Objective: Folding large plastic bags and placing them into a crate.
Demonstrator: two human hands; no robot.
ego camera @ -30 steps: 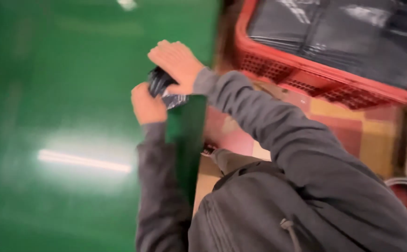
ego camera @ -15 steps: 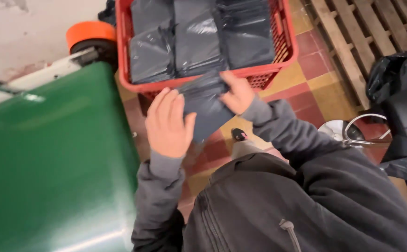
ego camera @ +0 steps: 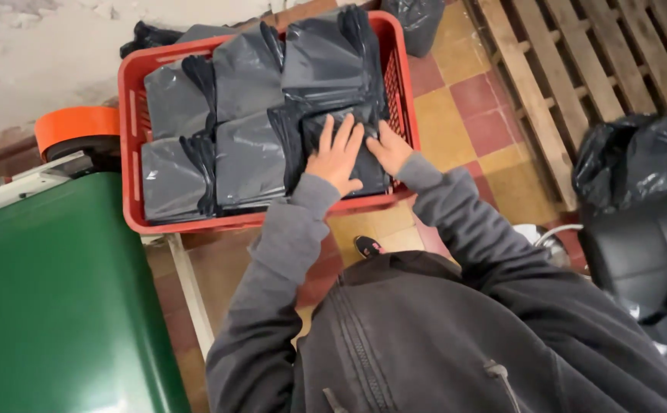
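Whereas half a second ago the folded dark bag was held in the air before the red crate [ego camera: 131, 164], it is now pressed flat onto the nearest stack [ego camera: 353, 157] inside by the left hand [ego camera: 336, 158] and right hand [ego camera: 388, 149], fingers spread open, nothing gripped, so the bag is judged placed.

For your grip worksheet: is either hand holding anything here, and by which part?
Nothing is gripped. Left hand and right hand lie flat, fingers spread, on the top face of a folded dark plastic bag in the red crate.
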